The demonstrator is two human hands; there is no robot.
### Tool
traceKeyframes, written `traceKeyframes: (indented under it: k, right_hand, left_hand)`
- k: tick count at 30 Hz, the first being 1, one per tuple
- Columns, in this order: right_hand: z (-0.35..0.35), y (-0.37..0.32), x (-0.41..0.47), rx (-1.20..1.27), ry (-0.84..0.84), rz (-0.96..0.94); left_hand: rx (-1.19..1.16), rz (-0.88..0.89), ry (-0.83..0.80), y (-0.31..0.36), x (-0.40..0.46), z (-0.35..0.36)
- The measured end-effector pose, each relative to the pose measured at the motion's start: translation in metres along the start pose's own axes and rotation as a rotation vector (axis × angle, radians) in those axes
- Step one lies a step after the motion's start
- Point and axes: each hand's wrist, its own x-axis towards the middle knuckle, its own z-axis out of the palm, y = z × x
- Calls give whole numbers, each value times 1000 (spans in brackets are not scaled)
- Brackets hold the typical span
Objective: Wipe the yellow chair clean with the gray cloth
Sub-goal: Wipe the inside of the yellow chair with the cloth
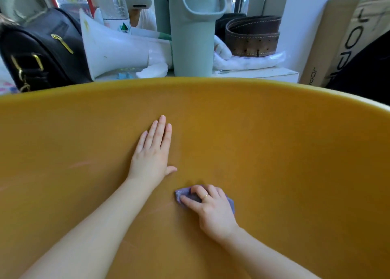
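The yellow chair (274,152) fills the lower two thirds of the view, its curved shell rising to a rim near the top. My left hand (153,150) lies flat on the chair's surface with straight fingers pointing up toward the rim. Below and to the right of it, my right hand (211,209) presses the small gray cloth (183,195) against the chair, fingers curled over it. Most of the cloth is hidden under that hand; only its left edge and a right corner show.
Behind the chair's rim is a cluttered surface: a black bag (40,48) at left, a white megaphone (114,46), a pale green tumbler (193,36), a coiled brown belt (252,36), and cardboard (337,40) leaning at right.
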Motion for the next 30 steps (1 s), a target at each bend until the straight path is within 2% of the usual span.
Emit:
traceKeyframes:
  k: [2, 6, 9, 11, 13, 15, 17, 19, 21, 22, 24, 27, 28, 30]
  right_hand:
    - [-16, 16, 27, -64, 35, -27]
    - [-53, 55, 112, -164, 281, 12]
    - [-60, 58, 147, -132, 443, 154]
    - [-39, 50, 138, -72, 487, 195]
    - [-12, 40, 106, -27, 421, 101]
    - [5, 33, 66, 43, 271, -21]
    - [8, 28, 38, 69, 122, -92]
    - [1, 32, 31, -13, 34, -198]
    - [-16, 50, 47, -171, 21, -307]
    - [-27, 62, 61, -246, 65, -298]
    - [-51, 88, 90, -323, 225, -136]
    - [-58, 93, 110, -242, 412, 123]
    - [-51, 86, 105, -179, 425, 177]
    - [-31, 63, 78, -54, 298, 177]
  left_hand:
    - [-21, -47, -42, -5, -10, 3]
    - [40, -47, -132, -16, -23, 9]
    - [40, -25, -101, -19, -20, 15]
    - [29, -10, -53, -21, -20, 20]
    - [55, -29, -32, -23, -19, 25]
    - [72, -53, 1, -23, -18, 27]
    - [81, -48, -37, -22, -17, 25]
    - [71, -55, -47, -22, -19, 26]
    - [78, -72, -59, -24, -21, 29]
    - [68, -76, -33, -25, -22, 30]
    - [72, -76, -24, -25, -19, 29]
    - [41, -19, -48, -23, -18, 30]
    - [33, -16, -75, -24, -18, 32]
    - [31, -10, -41, -25, -20, 34]
